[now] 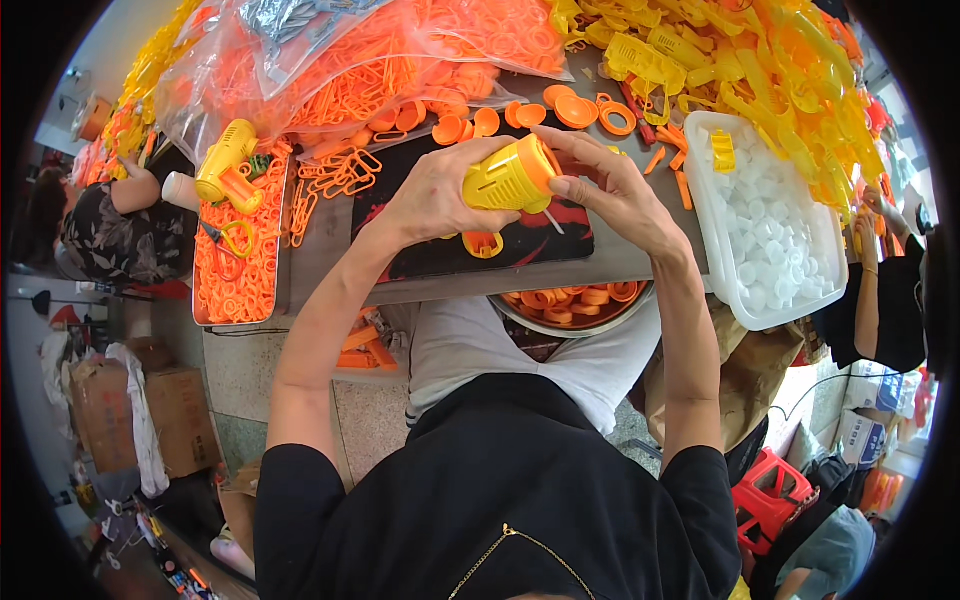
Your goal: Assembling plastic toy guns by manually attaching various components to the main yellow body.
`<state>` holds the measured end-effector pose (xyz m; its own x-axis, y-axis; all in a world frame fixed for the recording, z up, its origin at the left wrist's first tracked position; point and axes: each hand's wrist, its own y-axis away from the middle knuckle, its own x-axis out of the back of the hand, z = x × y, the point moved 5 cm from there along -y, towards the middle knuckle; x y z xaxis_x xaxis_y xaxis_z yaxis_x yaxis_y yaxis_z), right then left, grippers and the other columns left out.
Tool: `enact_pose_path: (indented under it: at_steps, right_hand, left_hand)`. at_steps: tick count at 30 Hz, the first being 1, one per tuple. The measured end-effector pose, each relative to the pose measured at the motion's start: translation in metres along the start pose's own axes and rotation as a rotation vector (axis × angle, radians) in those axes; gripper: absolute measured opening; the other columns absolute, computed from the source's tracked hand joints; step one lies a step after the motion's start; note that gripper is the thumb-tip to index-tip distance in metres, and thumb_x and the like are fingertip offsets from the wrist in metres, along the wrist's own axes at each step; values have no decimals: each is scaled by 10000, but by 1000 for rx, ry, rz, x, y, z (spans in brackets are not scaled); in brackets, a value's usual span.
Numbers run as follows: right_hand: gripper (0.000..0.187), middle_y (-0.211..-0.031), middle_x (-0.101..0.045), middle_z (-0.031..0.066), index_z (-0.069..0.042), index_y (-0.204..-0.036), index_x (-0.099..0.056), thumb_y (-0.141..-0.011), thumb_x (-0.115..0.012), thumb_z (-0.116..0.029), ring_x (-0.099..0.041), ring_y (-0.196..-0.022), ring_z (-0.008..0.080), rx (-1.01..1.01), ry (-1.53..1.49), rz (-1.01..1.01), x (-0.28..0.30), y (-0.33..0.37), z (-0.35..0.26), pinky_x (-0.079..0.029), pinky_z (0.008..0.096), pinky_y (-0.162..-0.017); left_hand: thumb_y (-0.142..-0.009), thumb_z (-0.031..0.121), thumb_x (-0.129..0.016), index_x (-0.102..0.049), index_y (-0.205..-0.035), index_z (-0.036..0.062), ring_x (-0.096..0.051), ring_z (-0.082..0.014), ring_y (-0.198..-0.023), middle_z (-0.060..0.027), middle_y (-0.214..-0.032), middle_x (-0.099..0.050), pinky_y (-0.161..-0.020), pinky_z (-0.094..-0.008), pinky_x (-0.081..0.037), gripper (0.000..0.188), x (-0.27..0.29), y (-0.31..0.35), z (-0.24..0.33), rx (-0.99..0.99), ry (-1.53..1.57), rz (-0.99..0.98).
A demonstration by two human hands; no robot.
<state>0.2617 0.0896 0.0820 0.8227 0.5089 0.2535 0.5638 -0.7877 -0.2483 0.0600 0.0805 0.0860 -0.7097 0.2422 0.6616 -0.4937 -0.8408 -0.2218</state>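
Note:
Over the dark mat (420,245) I hold a yellow plastic toy housing (497,180), barrel-shaped with slots in its side. My left hand (430,195) is wrapped round its left part. An orange ring (538,165) sits at the housing's right end, where the thumb and fingers of my right hand (625,200) grip it. A thin pale stick-like part (553,222) shows just below that end. Under my hands, a small yellow and orange piece (483,244) lies on the mat.
On the left, a yellow toy with an orange handle (228,168) rests on a tray of orange parts (240,290). A white bin (715,215) of white caps stands right. Orange and yellow heaps (690,50) fill the back. A bowl of orange rings (575,330) sits below the table edge.

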Motion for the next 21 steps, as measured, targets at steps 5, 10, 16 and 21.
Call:
enact_pose_path:
  at_steps: [5, 10, 16, 21]
  right_hand:
    - [571, -1370, -581, 112, -24, -1452, -514, -983, -663, -313, -571, -1189, 160, -155, 146, 10, 1, -5, -4, -493, 287, -965]
    - [557, -1353, -589, 129, -25, -1434, -534, -979, -657, -321, -550, -1210, 184, 42, 201, 43, 2, 1, -9, -478, 319, -989]
    - [512, -1320, -588, 121, -1, -1380, -558, -1019, -581, -363, -547, -1229, 222, -34, 134, 62, -10, 11, -18, -414, 354, -1071]
    - [594, -1214, -611, 114, 39, -1185, -624, -1085, -341, -474, -566, -1141, 194, -133, -193, 336, -19, 12, -14, -440, 337, -1007]
  left_hand:
    - [-653, 239, -858, -544, -1364, -12, -665, -266, -976, -162, -1107, -678, -911, -357, -510, 817, 1, -1, -2, -46, -24, 34]
    - [-653, 233, -856, -540, -1376, 1, -666, -268, -980, -161, -1107, -672, -916, -356, -512, 822, -1, -2, -1, -36, -12, 10]
    - [-680, 177, -836, -498, -1453, 79, -674, -287, -987, -142, -1135, -659, -903, -360, -533, 850, 2, 8, 14, -63, -10, -11]
    - [-693, 210, -830, -547, -1425, 212, -681, -305, -921, -104, -1185, -630, -773, -394, -584, 784, -15, 16, 41, -204, -188, -140]
